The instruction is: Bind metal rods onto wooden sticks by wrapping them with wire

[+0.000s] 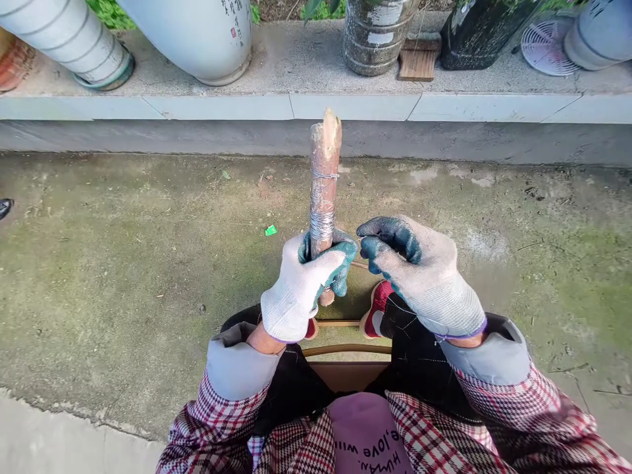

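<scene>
My left hand point(320, 270), in a white glove with a dark green coated palm, is wrapped round the lower part of a short wooden stick point(324, 151). The stick stands nearly upright, its top end split and rough. Thin silvery wire point(322, 225) is wound tightly round its middle, with a few looser turns higher up. Right of the stick, apart from it, my right hand point(415, 263) wears a matching glove and pinches thumb and forefinger together. A fine strand, seemingly the same wire, trails below that hand; what lies between the fingertips is barely visible.
Ahead runs a low tiled ledge point(355, 107) carrying a white pot point(212, 39), a ribbed pot point(378, 39), a black planter point(478, 39) and a wood block point(419, 59). A green scrap point(270, 230) lies on the concrete ground point(148, 230). Red shoes point(378, 303) show beneath me.
</scene>
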`<move>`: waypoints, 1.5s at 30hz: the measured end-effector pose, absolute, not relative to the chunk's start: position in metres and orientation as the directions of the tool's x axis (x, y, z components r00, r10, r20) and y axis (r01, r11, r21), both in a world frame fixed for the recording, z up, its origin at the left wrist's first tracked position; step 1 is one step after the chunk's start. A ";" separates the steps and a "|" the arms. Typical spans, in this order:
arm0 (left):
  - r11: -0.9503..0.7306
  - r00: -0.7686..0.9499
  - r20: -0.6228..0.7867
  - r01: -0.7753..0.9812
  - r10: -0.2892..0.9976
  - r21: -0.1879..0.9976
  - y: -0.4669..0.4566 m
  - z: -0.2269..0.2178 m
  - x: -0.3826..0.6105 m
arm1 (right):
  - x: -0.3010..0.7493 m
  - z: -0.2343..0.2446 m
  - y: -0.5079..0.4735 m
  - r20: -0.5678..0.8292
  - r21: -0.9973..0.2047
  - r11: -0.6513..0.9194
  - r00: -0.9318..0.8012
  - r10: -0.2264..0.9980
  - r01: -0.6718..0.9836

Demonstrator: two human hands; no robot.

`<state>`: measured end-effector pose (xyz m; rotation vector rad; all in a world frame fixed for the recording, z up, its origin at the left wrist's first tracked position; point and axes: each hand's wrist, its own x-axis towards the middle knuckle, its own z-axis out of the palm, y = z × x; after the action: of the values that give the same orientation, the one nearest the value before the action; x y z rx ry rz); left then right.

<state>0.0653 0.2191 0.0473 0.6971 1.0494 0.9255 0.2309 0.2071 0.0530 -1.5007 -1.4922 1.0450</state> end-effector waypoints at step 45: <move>-0.064 0.351 -0.033 0.263 0.936 0.963 0.226 0.035 0.047 | 0.232 0.042 0.217 -0.448 -0.868 -0.474 -0.179 0.876 -0.145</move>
<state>0.0471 0.2256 0.0349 1.5662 1.1150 0.8047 0.2321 0.2169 0.0421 -1.3327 -0.8990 1.7489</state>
